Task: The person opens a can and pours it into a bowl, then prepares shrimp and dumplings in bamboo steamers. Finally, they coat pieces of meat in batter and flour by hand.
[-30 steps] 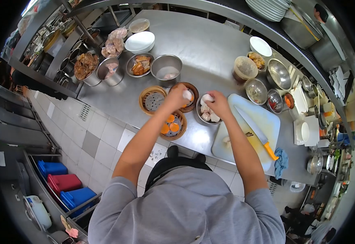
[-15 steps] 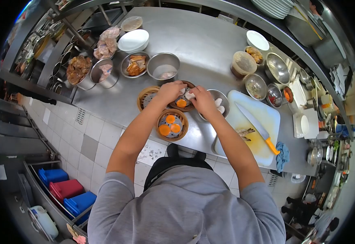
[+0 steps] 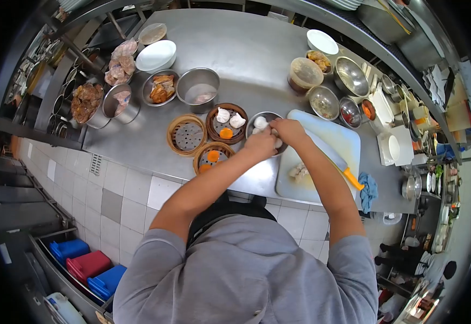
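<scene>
My left hand [image 3: 261, 144] and my right hand [image 3: 289, 131] are together over a metal bowl [image 3: 253, 119] that holds several white dumplings. The fingers of both are closed at the bowl; what they hold, if anything, is hidden. Left of it, a dark-rimmed bamboo steamer [image 3: 212, 128] holds two white buns [image 3: 237, 120] and one orange piece [image 3: 226, 133]. An empty steamer [image 3: 186, 135] sits beside it. The nearer steamer [image 3: 197, 159] contains orange pieces [image 3: 213, 156] and is partly covered by my left forearm.
A cutting board [image 3: 349, 137] on the right bears a knife with an orange handle [image 3: 353, 179] and a pale food piece [image 3: 299, 172]. A blue cloth [image 3: 368, 192] lies beside it. Metal bowls with meat [image 3: 162, 89] stand at the back left, other containers [image 3: 305, 73] at the back right.
Both hands have moved right, from the dark-rimmed steamer to the dumpling bowl. Two white buns now sit uncovered in that steamer. The view has shifted somewhat.
</scene>
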`<state>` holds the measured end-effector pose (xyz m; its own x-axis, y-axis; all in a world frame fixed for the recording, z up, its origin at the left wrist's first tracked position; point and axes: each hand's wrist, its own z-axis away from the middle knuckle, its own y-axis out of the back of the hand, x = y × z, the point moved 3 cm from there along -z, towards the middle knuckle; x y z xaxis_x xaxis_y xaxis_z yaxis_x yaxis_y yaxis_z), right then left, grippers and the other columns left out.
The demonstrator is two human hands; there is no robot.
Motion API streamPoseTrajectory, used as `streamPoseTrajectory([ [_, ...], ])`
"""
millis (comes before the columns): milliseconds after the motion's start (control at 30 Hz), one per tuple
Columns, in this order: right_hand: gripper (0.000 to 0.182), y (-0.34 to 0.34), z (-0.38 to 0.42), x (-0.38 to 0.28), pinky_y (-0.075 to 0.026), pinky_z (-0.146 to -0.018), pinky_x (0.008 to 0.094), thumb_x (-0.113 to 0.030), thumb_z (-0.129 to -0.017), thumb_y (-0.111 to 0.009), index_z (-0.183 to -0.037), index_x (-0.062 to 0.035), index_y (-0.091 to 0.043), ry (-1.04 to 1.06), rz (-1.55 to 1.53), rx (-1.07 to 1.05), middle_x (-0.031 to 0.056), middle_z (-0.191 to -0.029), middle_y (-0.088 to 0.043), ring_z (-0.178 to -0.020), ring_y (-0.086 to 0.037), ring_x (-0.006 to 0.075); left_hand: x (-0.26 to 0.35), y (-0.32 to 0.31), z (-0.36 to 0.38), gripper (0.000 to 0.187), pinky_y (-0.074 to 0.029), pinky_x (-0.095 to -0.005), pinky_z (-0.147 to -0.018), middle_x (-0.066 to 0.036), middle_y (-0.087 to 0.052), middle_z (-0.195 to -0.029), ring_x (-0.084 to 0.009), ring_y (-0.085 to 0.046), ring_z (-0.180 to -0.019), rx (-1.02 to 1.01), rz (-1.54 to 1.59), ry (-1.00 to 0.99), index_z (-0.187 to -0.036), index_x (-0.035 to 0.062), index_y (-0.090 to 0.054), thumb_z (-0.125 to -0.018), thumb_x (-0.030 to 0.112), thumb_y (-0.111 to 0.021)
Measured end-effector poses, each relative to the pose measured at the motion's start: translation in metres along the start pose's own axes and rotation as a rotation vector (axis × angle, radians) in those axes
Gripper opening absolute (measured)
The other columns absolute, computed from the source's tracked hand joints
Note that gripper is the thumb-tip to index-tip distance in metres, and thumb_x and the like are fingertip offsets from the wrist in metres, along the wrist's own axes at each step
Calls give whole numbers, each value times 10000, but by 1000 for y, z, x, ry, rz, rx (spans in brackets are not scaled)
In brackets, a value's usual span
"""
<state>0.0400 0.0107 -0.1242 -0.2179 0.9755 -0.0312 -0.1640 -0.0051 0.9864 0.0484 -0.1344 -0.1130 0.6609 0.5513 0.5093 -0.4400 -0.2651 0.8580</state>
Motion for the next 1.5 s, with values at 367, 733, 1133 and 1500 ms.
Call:
streamPoseTrajectory([
  [367, 347, 54, 2, -6, -533, -764, 439, -220, -746, -725, -1046, -78, -624, -83, -596, 46, 140, -962, -696, -880, -675, 342, -5, -4, 8, 410, -503, -453, -937, -227, -593, -1178, -401, -597, -1103, 20, 80, 11, -1077, -3, -624, -695, 103, -726],
  [733, 237, 20, -111, -140, -516, -880, 443, -78, -803, -654, -1036, -73, -700, 240, -179, -257, 186, -1060, -687, -1023, -657, 351, 20, 8, 38, 402, -414, -438, -1044, -266, -580, -1252, -428, -526, -1194, 26, 502, -64, -1189, 12, -601, -850, 220, -657],
  [1133, 290, 32, -68, -140, -531, -833, 367, -130, -854, -672, -1137, -67, -665, 420, -679, 44, 166, -1126, -624, -956, -652, 275, -95, 21, 208, 206, -485, -216, -609, -62, -642, -985, -122, -600, -734, 333, 2094, 607, -1106, 96, -592, -911, 162, -608],
  [1500, 346, 21, -37, -170, -512, -620, 275, -162, -896, -689, -1197, -40, -573, 180, -1262, -183, 80, -872, -666, -698, -626, 123, -114, 58, 197, 295, -567, -314, -695, -90, -677, -937, -238, -683, -849, 439, 626, 491, -1123, 47, -624, -917, 255, -660],
])
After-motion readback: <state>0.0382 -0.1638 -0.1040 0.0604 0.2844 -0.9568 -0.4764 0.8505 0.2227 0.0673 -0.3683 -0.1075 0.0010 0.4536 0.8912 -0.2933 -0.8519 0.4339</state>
